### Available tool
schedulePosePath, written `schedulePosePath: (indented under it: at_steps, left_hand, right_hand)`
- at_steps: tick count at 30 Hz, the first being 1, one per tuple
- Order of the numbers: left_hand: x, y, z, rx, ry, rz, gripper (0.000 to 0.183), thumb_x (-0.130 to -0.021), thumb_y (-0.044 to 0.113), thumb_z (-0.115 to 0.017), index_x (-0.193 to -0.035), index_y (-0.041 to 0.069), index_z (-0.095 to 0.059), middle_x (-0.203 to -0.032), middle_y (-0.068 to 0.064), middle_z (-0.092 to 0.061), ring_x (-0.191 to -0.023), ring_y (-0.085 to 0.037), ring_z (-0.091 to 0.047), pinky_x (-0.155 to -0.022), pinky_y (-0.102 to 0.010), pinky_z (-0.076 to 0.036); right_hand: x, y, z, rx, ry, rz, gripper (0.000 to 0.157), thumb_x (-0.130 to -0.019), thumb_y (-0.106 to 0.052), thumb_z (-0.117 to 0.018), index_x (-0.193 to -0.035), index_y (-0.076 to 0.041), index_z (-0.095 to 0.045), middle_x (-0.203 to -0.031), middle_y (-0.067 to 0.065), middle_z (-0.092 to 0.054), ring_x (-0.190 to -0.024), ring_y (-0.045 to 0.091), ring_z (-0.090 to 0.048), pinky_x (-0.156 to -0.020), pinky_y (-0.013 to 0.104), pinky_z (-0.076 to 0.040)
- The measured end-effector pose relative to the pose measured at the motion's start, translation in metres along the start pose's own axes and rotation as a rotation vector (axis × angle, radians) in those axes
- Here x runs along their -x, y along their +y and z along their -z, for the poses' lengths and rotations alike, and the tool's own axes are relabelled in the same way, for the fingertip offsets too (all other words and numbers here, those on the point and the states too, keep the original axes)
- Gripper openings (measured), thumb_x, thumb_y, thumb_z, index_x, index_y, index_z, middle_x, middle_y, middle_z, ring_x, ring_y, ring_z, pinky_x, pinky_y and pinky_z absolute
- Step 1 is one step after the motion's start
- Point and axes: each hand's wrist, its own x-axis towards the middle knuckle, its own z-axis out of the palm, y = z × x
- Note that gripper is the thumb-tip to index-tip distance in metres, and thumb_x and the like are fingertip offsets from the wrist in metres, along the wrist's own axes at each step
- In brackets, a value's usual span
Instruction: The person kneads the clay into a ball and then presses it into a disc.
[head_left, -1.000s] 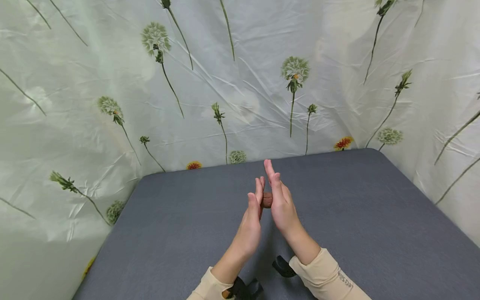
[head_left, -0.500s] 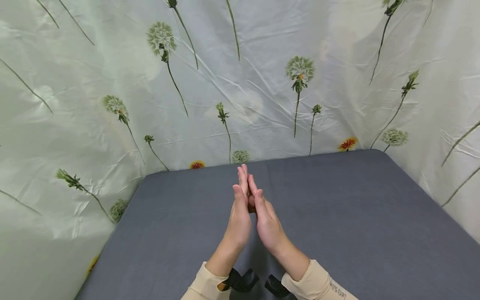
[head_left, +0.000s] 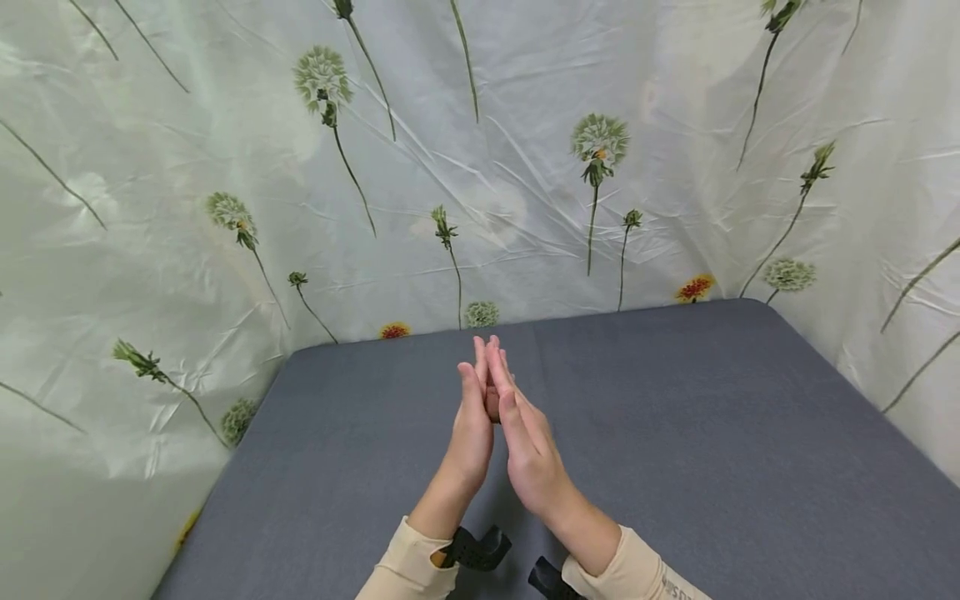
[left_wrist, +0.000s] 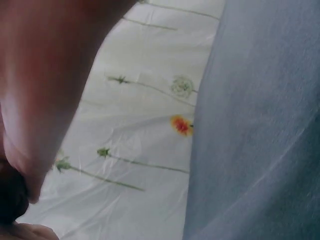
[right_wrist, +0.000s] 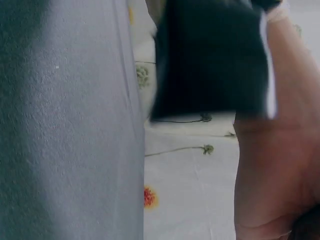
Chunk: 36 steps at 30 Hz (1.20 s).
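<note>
Between two upright, facing palms is a small reddish-brown lump point(head_left: 492, 406), perhaps clay, mostly covered by the fingers. My left hand point(head_left: 471, 442) lies flat along its left side with straight fingers. Against the other side presses my right hand point(head_left: 534, 462), its fingers straight as well and the fingertips close to those of the left. Both hands are held above the table. In the left wrist view the left hand point(left_wrist: 45, 85) fills the left edge, near a dark, shadowed shape. The right wrist view has part of the right hand point(right_wrist: 275, 175) at its right edge.
A dark grey table point(head_left: 360, 442) spreads below the hands. Behind it hangs a pale curtain point(head_left: 510, 192) printed with dandelions and flowers. Black wrist-worn devices point(head_left: 480, 550) sit at the beige sleeves point(head_left: 416, 562).
Both hands have shifted left in the head view. The palms slid against each other: the left went forward, then slightly back, while the right drew back, then forward. The lump stays between them.
</note>
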Motion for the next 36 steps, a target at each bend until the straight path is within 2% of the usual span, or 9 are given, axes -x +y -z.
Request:
schedulePosePath:
  at_steps: [3, 8, 11, 14, 18, 24, 27, 32, 36]
  left_hand:
    - [0.002, -0.001, -0.009, -0.078, -0.035, -0.034, 0.074, -0.111, 0.066, 0.002, -0.173, 0.026, 0.008, -0.182, 0.010, -0.002, -0.169, -0.020, -0.008, -0.135, -0.060, -0.005]
    - [0.008, 0.002, -0.023, -0.181, -0.097, -0.078, 0.072, -0.112, 0.060, 0.006, -0.172, 0.022, 0.009, -0.181, 0.008, 0.011, -0.169, -0.025, 0.003, -0.133, -0.066, -0.001]
    - [0.011, 0.009, -0.021, -0.232, -0.071, -0.108, 0.077, -0.110, 0.065, 0.007, -0.172, 0.021, 0.006, -0.181, 0.006, 0.011, -0.169, -0.024, 0.011, -0.132, -0.067, 0.002]
    - [0.010, 0.018, -0.009, -0.208, 0.012, -0.141, 0.081, -0.106, 0.072, 0.007, -0.173, 0.027, 0.005, -0.181, 0.010, 0.006, -0.169, -0.021, 0.011, -0.132, -0.066, 0.003]
    - [0.006, 0.026, 0.011, -0.105, 0.107, -0.141, 0.080, -0.103, 0.079, 0.004, -0.172, 0.037, 0.007, -0.181, 0.017, 0.000, -0.170, -0.022, 0.001, -0.133, -0.064, -0.006]
    - [-0.001, 0.015, 0.021, -0.042, 0.137, -0.067, 0.079, -0.104, 0.079, 0.000, -0.172, 0.038, 0.008, -0.181, 0.013, -0.006, -0.168, -0.028, -0.016, -0.132, -0.064, -0.019]
    - [-0.003, 0.005, 0.012, -0.028, 0.131, -0.072, 0.079, -0.107, 0.075, -0.001, -0.173, 0.032, 0.006, -0.182, 0.007, -0.009, -0.167, -0.028, -0.021, -0.132, -0.062, -0.020]
    - [0.009, -0.004, -0.023, -0.165, 0.029, -0.159, 0.066, -0.115, 0.053, 0.002, -0.172, 0.021, 0.011, -0.182, 0.004, 0.000, -0.169, -0.024, -0.001, -0.134, -0.060, -0.006]
    - [0.020, 0.004, -0.037, -0.222, -0.014, -0.208, 0.059, -0.117, 0.046, 0.001, -0.171, 0.027, 0.015, -0.182, 0.008, 0.009, -0.169, -0.024, 0.006, -0.133, -0.066, -0.001]
  right_hand:
    - [-0.003, 0.003, 0.009, 0.010, 0.019, -0.010, 0.053, -0.120, -0.019, -0.015, -0.170, -0.002, -0.023, -0.180, 0.010, -0.020, -0.166, 0.020, -0.018, -0.126, 0.011, -0.020]
    - [-0.013, 0.010, 0.027, -0.055, 0.032, -0.074, 0.061, -0.120, -0.037, -0.008, -0.172, -0.005, -0.012, -0.181, 0.008, -0.015, -0.167, 0.031, -0.018, -0.117, 0.007, -0.032]
    - [-0.018, 0.015, 0.026, -0.120, -0.005, -0.117, 0.066, -0.118, -0.044, -0.005, -0.173, -0.006, -0.006, -0.182, 0.007, -0.009, -0.168, 0.031, -0.013, -0.114, 0.008, -0.036]
    - [-0.016, 0.017, 0.013, -0.158, -0.124, -0.144, 0.066, -0.118, -0.044, -0.003, -0.172, -0.006, 0.002, -0.182, 0.007, 0.001, -0.168, 0.030, -0.008, -0.117, 0.008, -0.030]
    - [-0.008, 0.014, -0.007, -0.188, -0.264, -0.162, 0.063, -0.119, -0.040, -0.005, -0.171, -0.009, 0.009, -0.181, 0.003, 0.010, -0.168, 0.025, 0.005, -0.123, 0.007, -0.015]
    - [-0.004, 0.007, -0.011, -0.137, -0.216, -0.109, 0.059, -0.121, -0.035, -0.012, -0.173, -0.010, -0.002, -0.182, -0.001, 0.002, -0.169, 0.024, 0.007, -0.125, 0.008, -0.005]
    - [-0.007, 0.004, -0.002, -0.085, -0.174, -0.058, 0.057, -0.121, -0.031, -0.013, -0.173, -0.008, -0.008, -0.182, 0.003, -0.003, -0.169, 0.026, 0.005, -0.127, 0.010, -0.004]
    - [-0.013, 0.006, 0.021, -0.086, -0.068, -0.018, 0.060, -0.120, -0.031, -0.009, -0.171, 0.000, -0.009, -0.181, 0.013, -0.009, -0.168, 0.033, -0.004, -0.126, 0.009, -0.015]
    - [-0.015, 0.008, 0.030, -0.131, -0.071, -0.046, 0.064, -0.119, -0.038, -0.006, -0.171, -0.002, -0.002, -0.182, 0.012, -0.003, -0.169, 0.033, -0.001, -0.124, 0.006, -0.014]
